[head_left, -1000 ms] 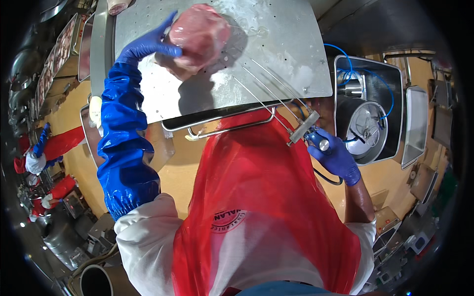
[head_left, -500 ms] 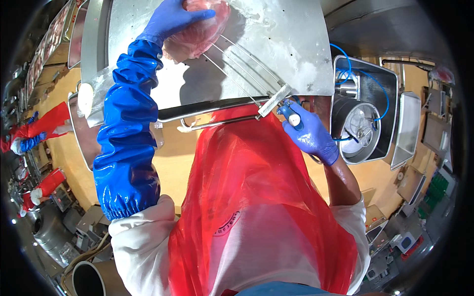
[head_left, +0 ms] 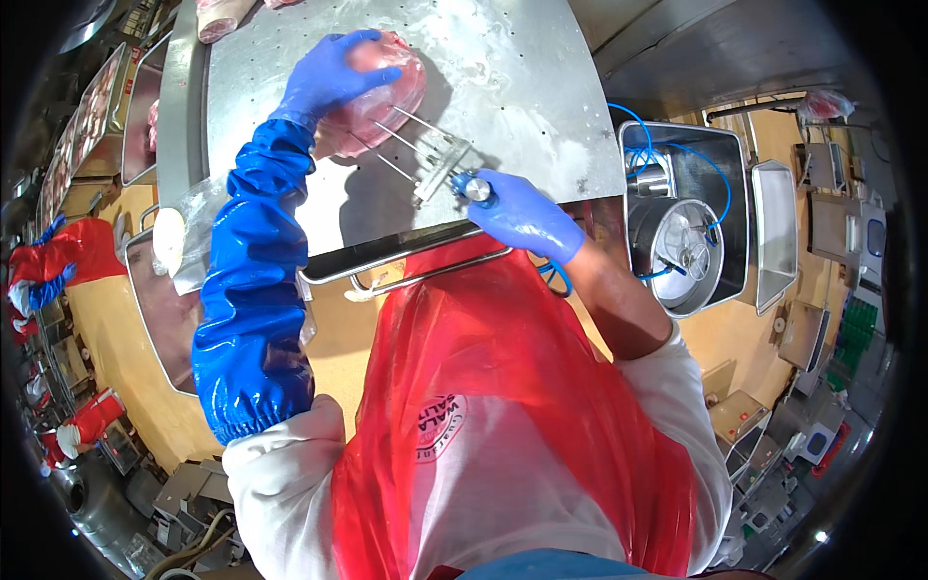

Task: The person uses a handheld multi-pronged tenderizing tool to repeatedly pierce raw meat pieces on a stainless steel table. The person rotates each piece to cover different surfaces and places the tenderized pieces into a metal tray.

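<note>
On the metal work table (head_left: 503, 77) lies a large pink piece of raw meat (head_left: 398, 82). My left hand (head_left: 331, 82), in a blue glove, is laid over its near left side, with the thumb reaching across the top. Several thin needles of a brine injector (head_left: 437, 172) run into the meat's near right side; their tips are hidden inside. My right hand (head_left: 527, 217), also gloved in blue, is closed around the injector's handle, to the right of the meat and above the table's near edge.
A steel tub (head_left: 742, 193) on the right contains a round metal canister (head_left: 674, 261) with a blue hose (head_left: 727, 184). More meat (head_left: 222, 17) lies at the table's far left. A metal rail (head_left: 425, 235) runs along the front edge. Another person in red (head_left: 82, 253) is at far left.
My right hand has pushed the injector away from me and left, so less of each needle shows outside the meat. My left hand stays on the meat. The whole view has shifted.
</note>
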The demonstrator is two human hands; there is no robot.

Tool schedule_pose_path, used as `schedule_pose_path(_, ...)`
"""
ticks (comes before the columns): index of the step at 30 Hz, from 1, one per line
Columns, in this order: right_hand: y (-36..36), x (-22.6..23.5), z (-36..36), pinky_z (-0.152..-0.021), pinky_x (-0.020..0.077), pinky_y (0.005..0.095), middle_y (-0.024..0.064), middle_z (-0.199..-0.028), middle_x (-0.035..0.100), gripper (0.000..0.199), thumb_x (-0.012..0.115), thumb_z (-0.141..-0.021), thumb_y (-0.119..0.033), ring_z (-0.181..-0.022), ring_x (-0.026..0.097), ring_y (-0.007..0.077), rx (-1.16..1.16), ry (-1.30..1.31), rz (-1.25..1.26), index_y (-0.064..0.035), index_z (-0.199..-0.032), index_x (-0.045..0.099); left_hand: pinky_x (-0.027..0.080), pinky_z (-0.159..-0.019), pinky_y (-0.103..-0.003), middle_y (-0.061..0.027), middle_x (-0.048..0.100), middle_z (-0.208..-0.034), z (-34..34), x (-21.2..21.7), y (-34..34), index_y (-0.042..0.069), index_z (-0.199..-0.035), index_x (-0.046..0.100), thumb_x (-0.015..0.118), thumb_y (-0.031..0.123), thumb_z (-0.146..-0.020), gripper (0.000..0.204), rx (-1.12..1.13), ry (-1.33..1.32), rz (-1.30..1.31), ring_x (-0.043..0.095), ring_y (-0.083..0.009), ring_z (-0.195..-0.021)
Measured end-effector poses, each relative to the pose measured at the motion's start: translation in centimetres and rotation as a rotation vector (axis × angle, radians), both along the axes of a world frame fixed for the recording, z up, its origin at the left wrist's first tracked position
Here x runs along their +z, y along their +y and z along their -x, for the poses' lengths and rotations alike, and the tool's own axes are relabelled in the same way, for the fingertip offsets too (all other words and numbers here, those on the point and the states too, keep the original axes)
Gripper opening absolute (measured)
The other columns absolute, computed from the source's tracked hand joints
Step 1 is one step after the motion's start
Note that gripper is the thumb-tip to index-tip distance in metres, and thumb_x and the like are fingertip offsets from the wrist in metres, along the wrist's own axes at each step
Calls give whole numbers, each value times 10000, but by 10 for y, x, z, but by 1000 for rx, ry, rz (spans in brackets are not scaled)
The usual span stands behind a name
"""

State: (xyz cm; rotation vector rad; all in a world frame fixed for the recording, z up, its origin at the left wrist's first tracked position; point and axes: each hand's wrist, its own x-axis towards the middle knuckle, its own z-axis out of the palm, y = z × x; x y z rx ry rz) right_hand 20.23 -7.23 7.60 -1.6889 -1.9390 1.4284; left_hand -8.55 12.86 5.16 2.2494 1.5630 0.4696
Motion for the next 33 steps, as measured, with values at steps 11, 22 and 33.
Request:
schedule_pose_path(11, -16, -15, 0, -833, 532, 418, 204, -1006, 721, 358, 653, -892, -187, -871, 692, 310, -107, 82, 171, -53, -1225, 664, 535, -1032, -476, -200, 657, -1280, -6, 18, -30, 191, -1383, 651, 799, 568, -810, 702, 70, -94, 59, 673, -403, -1174)
schedule_pose_path(22, -25, -26, 0, -837, 541, 403, 161, -973, 698, 329, 667, -856, -103, -898, 668, 248, -170, 87, 243, 7, -1163, 623, 514, -997, -465, -128, 708, -1149, -55, -18, -111, 61, -1200, 708, 631, 231, -979, 289, -638, -205, -289, 653, -347, -1053)
schedule_pose_path(33, -30, -16, -1, -857, 536, 534, 290, -960, 698, 265, 608, -874, -154, -966, 674, 485, -45, -32, 24, -7, -1086, 668, 468, -1080, -505, -160, 687, -1256, -52, -13, -103, 79, -1291, 681, 672, 236, -951, 374, -628, -165, -320, 626, -385, -1167)
